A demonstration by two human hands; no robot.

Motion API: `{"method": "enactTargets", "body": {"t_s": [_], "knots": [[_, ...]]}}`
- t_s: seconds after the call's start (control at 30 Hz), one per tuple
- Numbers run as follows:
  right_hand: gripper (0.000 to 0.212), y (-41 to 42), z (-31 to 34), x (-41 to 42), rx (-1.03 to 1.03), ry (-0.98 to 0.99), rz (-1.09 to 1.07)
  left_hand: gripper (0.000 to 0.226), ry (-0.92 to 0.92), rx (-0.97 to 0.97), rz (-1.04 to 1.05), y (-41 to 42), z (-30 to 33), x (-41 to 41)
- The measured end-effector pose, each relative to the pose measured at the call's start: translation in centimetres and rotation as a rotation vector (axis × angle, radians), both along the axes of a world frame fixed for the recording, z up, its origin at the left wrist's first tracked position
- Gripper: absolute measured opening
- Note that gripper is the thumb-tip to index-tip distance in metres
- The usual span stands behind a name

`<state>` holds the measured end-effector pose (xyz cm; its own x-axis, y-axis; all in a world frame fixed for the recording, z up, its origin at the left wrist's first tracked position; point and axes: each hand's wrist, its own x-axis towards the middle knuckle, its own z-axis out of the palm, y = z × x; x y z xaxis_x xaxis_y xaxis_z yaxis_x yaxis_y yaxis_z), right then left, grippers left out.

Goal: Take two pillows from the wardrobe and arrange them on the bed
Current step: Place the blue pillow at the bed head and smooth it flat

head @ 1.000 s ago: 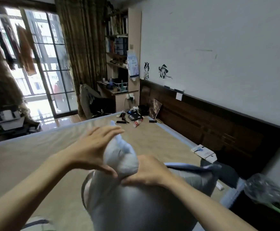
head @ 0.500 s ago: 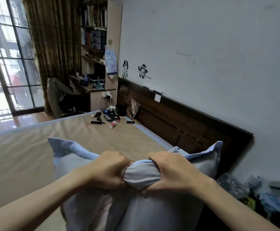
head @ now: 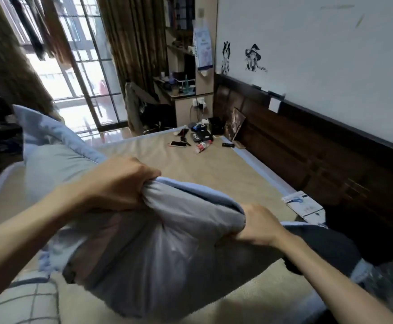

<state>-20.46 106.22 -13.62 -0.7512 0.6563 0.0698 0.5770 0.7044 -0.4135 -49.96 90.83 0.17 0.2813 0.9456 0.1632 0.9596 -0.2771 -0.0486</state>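
A light blue-grey pillow [head: 162,258] is held up above the bed [head: 216,174], its far corner raised toward the left. My left hand [head: 120,181] is clenched on the pillow's upper edge. My right hand [head: 258,224] grips the same edge further right, fingers dug into the fabric. A dark pillow [head: 326,244] with a blue border lies at the head of the bed near the dark wooden headboard [head: 319,146], partly hidden by my right arm. A checked cloth [head: 25,302] shows at the bottom left corner.
A phone [head: 178,144], a small bottle [head: 202,146] and dark items lie at the bed's far end. A white box [head: 304,204] rests by the headboard. Beyond stand a desk with shelves [head: 186,90], a chair [head: 141,108], curtains and glass doors [head: 83,73].
The pillow has swung so its far corner points up and left, and my hands have spread apart along its edge. My view has tilted down and to the left.
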Motion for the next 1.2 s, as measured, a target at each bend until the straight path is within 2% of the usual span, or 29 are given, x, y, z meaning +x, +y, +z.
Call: {"method": "enactTargets", "body": {"t_s": [0.1,0.23,0.3,0.43,0.57,0.87,0.97,1.1,1.2], "knots": [[0.057,3.5,-1.6,0.2,0.036,-0.037,0.021,0.029,0.009,-0.082,0.175,2.1,-1.7,0.4],[0.062,8.0,-0.7,0.3,0.129,-0.063,0.128,0.056,-0.04,-0.13,0.319,4.5,-3.5,1.4],[0.062,10.5,0.4,0.8,0.205,-0.068,0.142,0.062,-0.029,-0.137,0.355,5.9,-4.3,2.2],[0.054,14.5,1.6,2.1,0.39,-0.059,0.099,0.044,0.002,-0.099,0.367,8.8,-5.4,3.9],[0.02,17.1,1.9,3.5,0.555,-0.001,0.051,0.028,0.128,-0.077,0.377,11.9,-6.2,5.1],[0.003,20.1,-0.5,3.8,0.642,0.125,-0.019,0.004,0.172,0.246,0.064,17.1,-10.4,3.3],[0.019,22.2,-2.2,2.6,0.642,0.136,-0.05,0.005,0.169,0.299,-0.036,21.0,-12.4,0.8],[0.013,27.6,-4.2,-0.3,0.607,0.051,-0.138,0.015,0.162,0.285,-0.157,30.6,-15.3,-4.0],[0.028,34.9,-4.9,-3.1,0.563,-0.091,-0.226,0.016,0.202,0.228,-0.209,41.7,-16.6,-7.7]]}}
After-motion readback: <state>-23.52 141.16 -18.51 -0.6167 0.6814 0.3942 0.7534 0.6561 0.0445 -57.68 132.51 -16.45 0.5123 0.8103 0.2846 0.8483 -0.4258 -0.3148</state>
